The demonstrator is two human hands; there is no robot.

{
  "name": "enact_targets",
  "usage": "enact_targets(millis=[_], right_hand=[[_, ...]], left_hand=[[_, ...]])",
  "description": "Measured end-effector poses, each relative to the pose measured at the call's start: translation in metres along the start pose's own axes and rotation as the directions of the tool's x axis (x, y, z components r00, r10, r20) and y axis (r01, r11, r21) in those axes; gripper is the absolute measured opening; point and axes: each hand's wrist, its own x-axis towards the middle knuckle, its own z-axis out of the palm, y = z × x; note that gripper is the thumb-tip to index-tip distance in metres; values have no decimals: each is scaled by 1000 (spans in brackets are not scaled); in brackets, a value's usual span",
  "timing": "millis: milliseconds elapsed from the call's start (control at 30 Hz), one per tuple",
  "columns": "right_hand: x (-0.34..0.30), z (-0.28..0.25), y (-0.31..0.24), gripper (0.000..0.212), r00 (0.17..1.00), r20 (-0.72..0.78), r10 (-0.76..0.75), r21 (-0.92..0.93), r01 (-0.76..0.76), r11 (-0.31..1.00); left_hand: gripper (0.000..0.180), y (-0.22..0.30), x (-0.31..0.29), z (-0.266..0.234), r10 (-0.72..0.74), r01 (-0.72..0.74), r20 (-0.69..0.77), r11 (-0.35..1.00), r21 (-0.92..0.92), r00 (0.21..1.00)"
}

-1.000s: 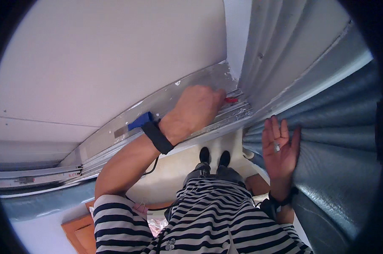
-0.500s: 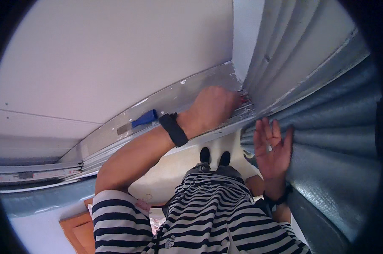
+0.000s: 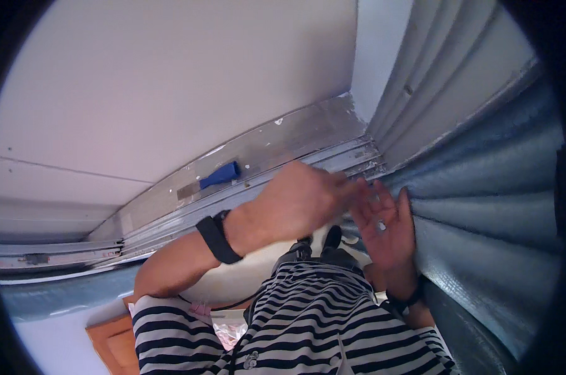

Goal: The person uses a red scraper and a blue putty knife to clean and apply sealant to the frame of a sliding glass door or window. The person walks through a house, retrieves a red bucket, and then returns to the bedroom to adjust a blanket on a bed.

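My left hand (image 3: 301, 200), with a black band on the wrist, reaches across to the right over a metal window track (image 3: 170, 215). Its fingers are blurred and point at my right hand; its palm is hidden, so I cannot see whether it holds anything. My right hand (image 3: 386, 225) is open with the fingers spread, pressed flat against a grey-blue pleated curtain (image 3: 483, 206). The two hands almost touch near the track's right end. A blue-handled scraper (image 3: 217, 177) lies on the sill behind my left forearm.
A pale wall or pane (image 3: 170, 81) fills the upper left, and a white corner post (image 3: 373, 56) stands by the curtain. Below me are my striped shirt (image 3: 308, 325), dark shoes (image 3: 330, 237) and an orange wooden surface (image 3: 114, 340).
My left hand has lifted off the track's right end and swung toward my right hand. My right hand has risen along the curtain to meet it.
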Motion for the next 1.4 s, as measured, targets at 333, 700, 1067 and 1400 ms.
enact_targets(millis=[333, 700, 1067, 1400], right_hand=[[-10, 6, 6, 44, 996, 53, -69, -165, 77, 983], [7, -7, 1, 45, 998, -49, -31, -29, 29, 999], [12, -24, -11, 49, 999, -29, -43, -5, 43, 999], [15, -23, -16, 49, 997, -40, -68, -33, 67, 997]], left_hand=[[17, 25, -8, -27, -157, 151, 99, 986, 65, 983], [13, -57, -26, 0, -306, 313, -72, 943, 113, 949], [8, -70, 5, 23, -282, 279, 6, 952, 122, 959], [9, -70, 41, 47, -152, 161, -94, 983, 92, 984]])
